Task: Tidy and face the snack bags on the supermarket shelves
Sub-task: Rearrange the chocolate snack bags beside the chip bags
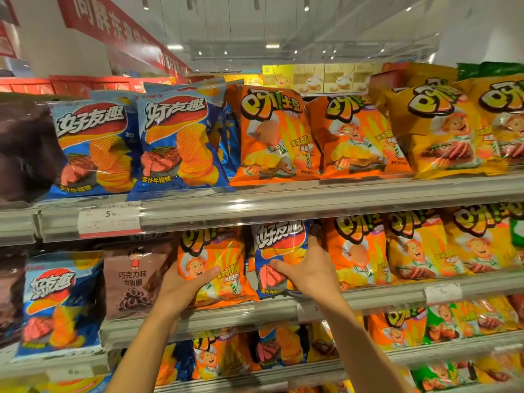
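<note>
white ceiling (340,21) | ceiling lights (175,47) | red banner (113,26), text blurred

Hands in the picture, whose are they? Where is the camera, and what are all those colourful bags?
There is only one picture, taken by a camera worn on a person's head, so you see what they see: their own two arms reaching out. No robot here. They stand at supermarket shelves full of snack bags. The left hand holds an orange bag on the middle shelf. The right hand grips a blue bag of crisps beside it. That blue bag sits among orange ones, while other blue bags stand together on the shelf above, next to more orange and yellow bags. A white price label is clipped to the shelf edge.
</note>
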Tool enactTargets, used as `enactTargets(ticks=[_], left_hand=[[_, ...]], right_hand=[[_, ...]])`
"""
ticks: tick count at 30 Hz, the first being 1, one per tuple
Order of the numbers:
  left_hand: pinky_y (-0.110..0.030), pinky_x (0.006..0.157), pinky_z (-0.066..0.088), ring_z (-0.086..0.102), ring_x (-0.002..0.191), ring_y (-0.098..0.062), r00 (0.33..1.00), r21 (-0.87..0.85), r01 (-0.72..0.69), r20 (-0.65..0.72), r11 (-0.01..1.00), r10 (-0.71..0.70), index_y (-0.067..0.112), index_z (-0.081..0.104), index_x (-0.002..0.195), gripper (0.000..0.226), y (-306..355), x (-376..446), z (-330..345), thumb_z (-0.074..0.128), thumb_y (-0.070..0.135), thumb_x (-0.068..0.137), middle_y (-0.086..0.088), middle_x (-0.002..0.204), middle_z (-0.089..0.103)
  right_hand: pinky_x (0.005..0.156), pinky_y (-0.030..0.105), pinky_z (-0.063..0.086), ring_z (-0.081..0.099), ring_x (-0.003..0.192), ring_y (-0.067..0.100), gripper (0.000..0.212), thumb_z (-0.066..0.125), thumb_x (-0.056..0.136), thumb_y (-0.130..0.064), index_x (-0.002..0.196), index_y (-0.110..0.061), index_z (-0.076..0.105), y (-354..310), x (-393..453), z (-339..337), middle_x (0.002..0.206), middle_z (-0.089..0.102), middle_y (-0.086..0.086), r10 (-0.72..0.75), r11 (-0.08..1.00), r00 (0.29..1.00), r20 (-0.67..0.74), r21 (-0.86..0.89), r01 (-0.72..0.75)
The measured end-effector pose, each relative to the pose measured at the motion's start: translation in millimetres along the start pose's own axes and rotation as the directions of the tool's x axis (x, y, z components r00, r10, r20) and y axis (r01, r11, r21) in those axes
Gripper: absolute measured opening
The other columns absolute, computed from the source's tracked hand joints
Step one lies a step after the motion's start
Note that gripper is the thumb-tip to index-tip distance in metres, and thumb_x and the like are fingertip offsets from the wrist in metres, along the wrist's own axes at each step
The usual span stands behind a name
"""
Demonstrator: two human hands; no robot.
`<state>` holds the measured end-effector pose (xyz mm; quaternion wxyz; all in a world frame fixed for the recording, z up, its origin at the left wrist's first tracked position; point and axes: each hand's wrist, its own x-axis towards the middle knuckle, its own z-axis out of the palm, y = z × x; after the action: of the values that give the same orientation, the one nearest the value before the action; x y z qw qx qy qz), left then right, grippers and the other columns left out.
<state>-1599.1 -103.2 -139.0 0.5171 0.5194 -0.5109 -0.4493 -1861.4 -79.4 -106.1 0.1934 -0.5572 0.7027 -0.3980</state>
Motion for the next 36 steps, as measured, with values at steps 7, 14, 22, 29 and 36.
enactTargets(ticks=[7, 14, 22, 29, 36], left_hand=[[-0.015, 0.069, 0.047, 0.067, 0.085, 0.008, 0.986, 0.085, -0.164, -0.008, 0.983, 0.165, 0.048, 0.071, 0.088, 0.030, 8, 0, 30, 0.089, 0.034, 0.068, 0.025, 0.091, 0.073], [-0.021, 0.077, 0.049, 0.068, 0.087, -0.004, 0.967, 0.136, -0.255, 0.051, 0.957, 0.250, 0.023, 0.071, 0.090, 0.028, 5, -2, 98, 0.090, 0.022, 0.070, 0.003, 0.091, 0.074], [-0.044, 0.091, 0.057, 0.068, 0.103, -0.017, 0.990, 0.160, -0.111, 0.106, 0.981, 0.095, 0.019, 0.065, 0.117, 0.056, 4, 1, 139, 0.089, 0.039, 0.070, -0.001, 0.112, 0.071], [-0.008, 0.048, 0.045, 0.065, 0.071, 0.007, 0.996, 0.166, -0.023, 0.091, 0.986, 0.008, 0.032, 0.053, 0.103, 0.046, 2, 5, 146, 0.087, 0.041, 0.072, 0.028, 0.079, 0.067], [-0.028, 0.082, 0.052, 0.063, 0.104, -0.011, 0.982, 0.253, 0.012, 0.178, 0.967, -0.059, 0.031, 0.045, 0.124, 0.082, -3, 8, 128, 0.084, 0.064, 0.060, 0.008, 0.117, 0.064]], right_hand=[[0.083, 0.042, 0.060, 0.068, 0.092, 0.005, 0.076, 0.083, 0.050, -0.065, 0.115, -0.036, 0.056, 35, -31, -45, 0.099, 0.072, -0.018, -0.008, 0.992, 1.000, -0.016, 0.127, 0.010], [0.085, 0.039, 0.059, 0.072, 0.090, 0.005, 0.064, 0.093, 0.061, -0.042, 0.116, -0.027, 0.066, 84, -58, -83, 0.096, 0.077, -0.013, 0.059, 0.976, 0.998, -0.024, 0.211, -0.053], [0.090, 0.048, 0.058, 0.073, 0.093, 0.019, 0.054, 0.093, 0.064, -0.031, 0.111, -0.017, 0.070, 113, -75, -115, 0.097, 0.078, -0.002, 0.157, 0.957, 0.983, -0.099, 0.263, -0.126], [0.074, 0.025, 0.056, 0.071, 0.080, -0.001, 0.046, 0.092, 0.066, -0.033, 0.105, -0.024, 0.069, 105, -89, -106, 0.085, 0.077, -0.015, 0.120, 0.962, 0.990, -0.076, 0.256, -0.097], [0.086, 0.036, 0.058, 0.073, 0.089, 0.004, 0.052, 0.092, 0.067, -0.033, 0.113, -0.024, 0.069, 72, -96, -79, 0.093, 0.078, -0.013, 0.073, 0.961, 0.997, -0.018, 0.269, -0.066]])
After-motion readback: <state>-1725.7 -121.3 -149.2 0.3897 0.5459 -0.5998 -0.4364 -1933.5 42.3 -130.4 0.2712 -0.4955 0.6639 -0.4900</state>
